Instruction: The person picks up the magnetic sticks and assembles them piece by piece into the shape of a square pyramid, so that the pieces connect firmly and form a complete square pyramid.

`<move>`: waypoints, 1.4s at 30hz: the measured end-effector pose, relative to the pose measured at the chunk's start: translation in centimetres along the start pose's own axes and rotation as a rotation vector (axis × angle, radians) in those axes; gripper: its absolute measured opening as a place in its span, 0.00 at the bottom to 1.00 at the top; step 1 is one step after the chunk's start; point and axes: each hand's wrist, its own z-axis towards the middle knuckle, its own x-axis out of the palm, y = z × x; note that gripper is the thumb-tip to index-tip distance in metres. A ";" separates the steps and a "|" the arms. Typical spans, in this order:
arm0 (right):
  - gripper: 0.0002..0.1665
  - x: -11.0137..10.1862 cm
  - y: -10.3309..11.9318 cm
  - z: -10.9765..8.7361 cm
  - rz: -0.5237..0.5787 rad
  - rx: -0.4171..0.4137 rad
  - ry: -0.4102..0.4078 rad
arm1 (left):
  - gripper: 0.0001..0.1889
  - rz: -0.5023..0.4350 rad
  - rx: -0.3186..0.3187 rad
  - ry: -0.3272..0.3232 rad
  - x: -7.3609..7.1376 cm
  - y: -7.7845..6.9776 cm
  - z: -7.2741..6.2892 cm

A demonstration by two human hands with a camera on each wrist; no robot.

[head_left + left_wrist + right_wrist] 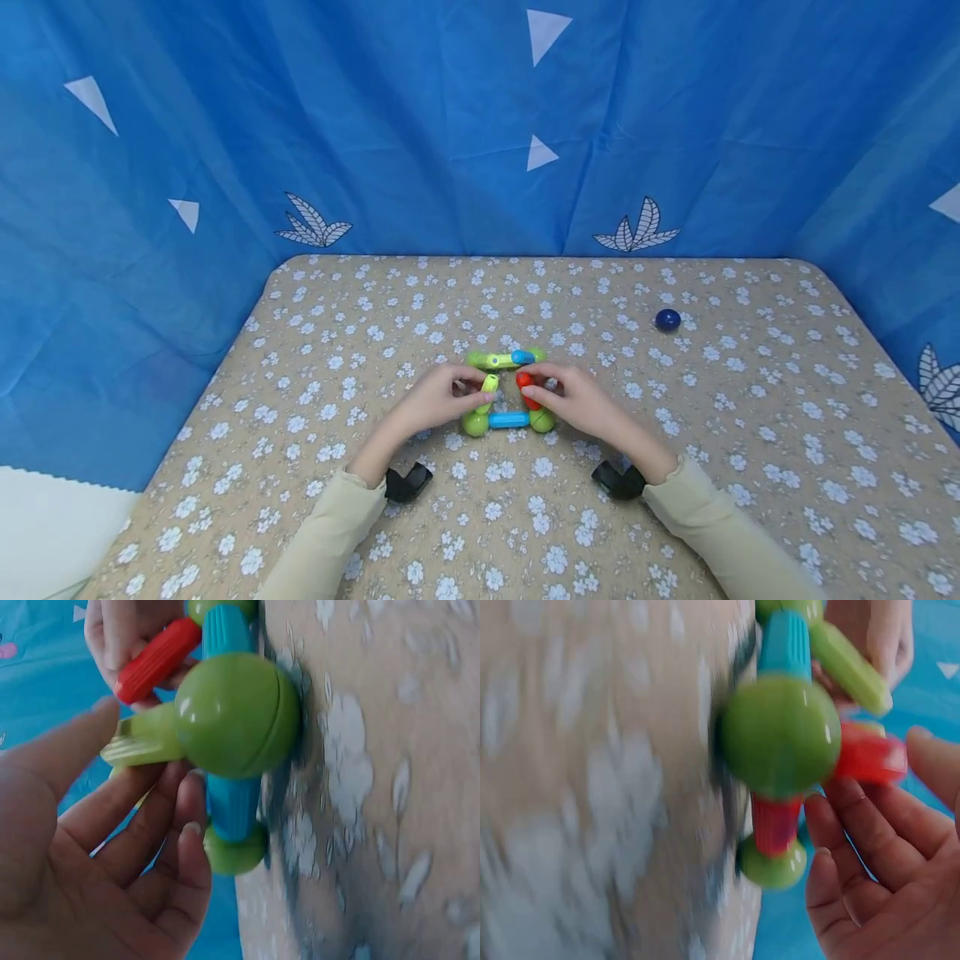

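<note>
Green balls and coloured rods form a square frame on the table. My left hand [442, 396] pinches a yellow-green rod [146, 736] that stands up from the near left ball [236, 716]. Between thumb and fingers, my right hand [581, 402] holds a red rod [874, 759] rising from the near right ball [780, 735]. A light blue rod [509, 420] joins these two balls. Along the left side runs another blue rod [232, 806], and along the right side a second red rod [775, 823].
At the frame's far side are a yellow-green rod [498, 361] and a blue rod [522, 357] by the far balls. A dark blue ball [667, 320] lies at the back right of the flowered tablecloth [360, 333]. Blue curtains [465, 125] hang behind the table.
</note>
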 end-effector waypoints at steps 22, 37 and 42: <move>0.11 0.2 -0.6 0.1 0.010 -0.056 -0.190 | 0.09 -0.087 -0.004 -0.099 0.4 0.3 0.0; 0.17 0.2 -0.7 2.0 -0.168 -0.109 -0.108 | 0.14 0.332 0.145 -0.235 1.2 0.5 1.9; 0.15 0.1 -0.6 2.3 -0.198 -0.122 -0.120 | 0.14 0.311 0.159 -0.254 1.1 0.5 2.1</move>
